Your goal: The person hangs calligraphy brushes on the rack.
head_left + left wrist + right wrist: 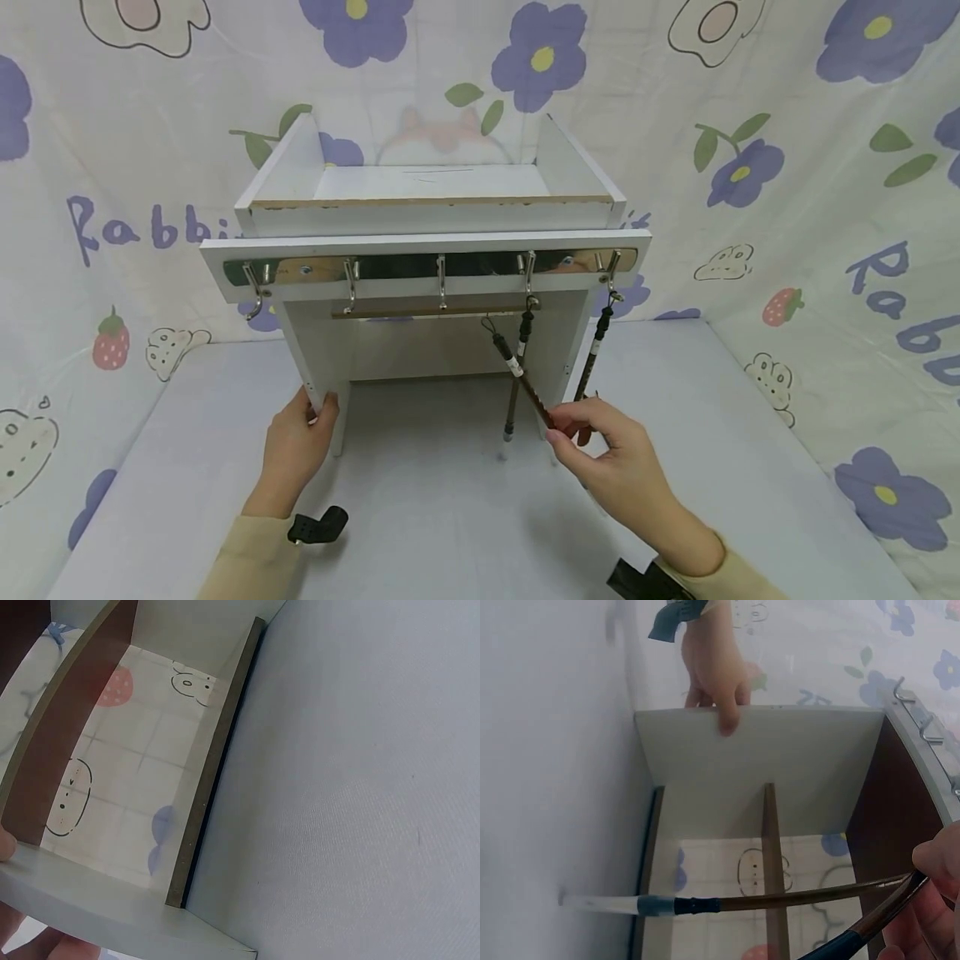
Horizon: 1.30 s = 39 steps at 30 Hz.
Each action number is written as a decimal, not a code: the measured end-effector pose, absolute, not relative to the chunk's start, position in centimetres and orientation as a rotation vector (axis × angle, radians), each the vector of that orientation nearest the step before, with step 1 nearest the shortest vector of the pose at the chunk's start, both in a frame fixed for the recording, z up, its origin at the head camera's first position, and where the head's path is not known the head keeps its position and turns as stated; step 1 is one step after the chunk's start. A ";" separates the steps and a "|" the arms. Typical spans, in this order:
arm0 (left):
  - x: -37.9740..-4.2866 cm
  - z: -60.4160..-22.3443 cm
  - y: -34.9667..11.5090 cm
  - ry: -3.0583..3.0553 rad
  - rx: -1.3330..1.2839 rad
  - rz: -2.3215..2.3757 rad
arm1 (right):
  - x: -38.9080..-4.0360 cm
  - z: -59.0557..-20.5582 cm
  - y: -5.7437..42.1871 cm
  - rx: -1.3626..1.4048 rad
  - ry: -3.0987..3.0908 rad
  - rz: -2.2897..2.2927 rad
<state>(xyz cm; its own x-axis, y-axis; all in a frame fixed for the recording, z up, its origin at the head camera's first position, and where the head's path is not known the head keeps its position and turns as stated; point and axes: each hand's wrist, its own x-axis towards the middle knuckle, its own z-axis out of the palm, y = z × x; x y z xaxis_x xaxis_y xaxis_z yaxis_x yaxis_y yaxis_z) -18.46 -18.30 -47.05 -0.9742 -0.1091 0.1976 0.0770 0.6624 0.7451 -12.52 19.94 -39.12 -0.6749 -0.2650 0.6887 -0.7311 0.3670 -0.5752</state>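
A white shelf (442,220) with a row of metal hooks (441,279) stands in front of me. My left hand (295,442) grips the lower edge of its left side panel (311,358), thumb inside. With thumb and fingers my right hand (615,467) pinches a dark calligraphy brush (517,367), slanted, its cord loop free in the air below the hooks. Another brush (512,404) hangs from the fourth hook; in the right wrist view this hanging brush (742,902) shows a pale tip. A third brush (597,346) hangs from the rightmost hook, its lower part behind my right hand.
The shelf stands on a pale tabletop (420,533). A patterned cloth (787,292) with flowers, strawberries and lettering hangs behind and at both sides. The left three hooks bear nothing. An upper tray (431,179) has raised sides.
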 end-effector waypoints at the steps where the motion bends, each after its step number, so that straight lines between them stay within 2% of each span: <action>1: -18.5 -47.0 -18.3 -2.653 0.027 -1.205 | -12.6 -39.2 19.9 0.861 -2.151 1.268; 15: -18.6 -47.5 -18.6 -2.642 0.022 -1.192 | -12.7 -38.4 18.4 0.819 -2.237 1.339; 26: -18.5 -47.4 -18.4 -2.633 0.005 -1.207 | -11.5 -35.0 16.5 0.822 -2.250 1.328; 39: -18.4 -47.1 -18.4 -2.657 0.028 -1.225 | -13.6 -37.9 17.1 0.789 -2.290 1.336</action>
<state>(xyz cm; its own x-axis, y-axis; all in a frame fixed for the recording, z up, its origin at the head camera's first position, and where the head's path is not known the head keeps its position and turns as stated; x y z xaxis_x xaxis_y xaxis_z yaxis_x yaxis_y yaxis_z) -18.41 -18.35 -47.14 -0.9767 -0.1069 0.1860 0.0721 0.6531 0.7538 -13.58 17.10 -37.89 -0.7735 -0.2787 0.5692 -0.6327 0.3926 -0.6675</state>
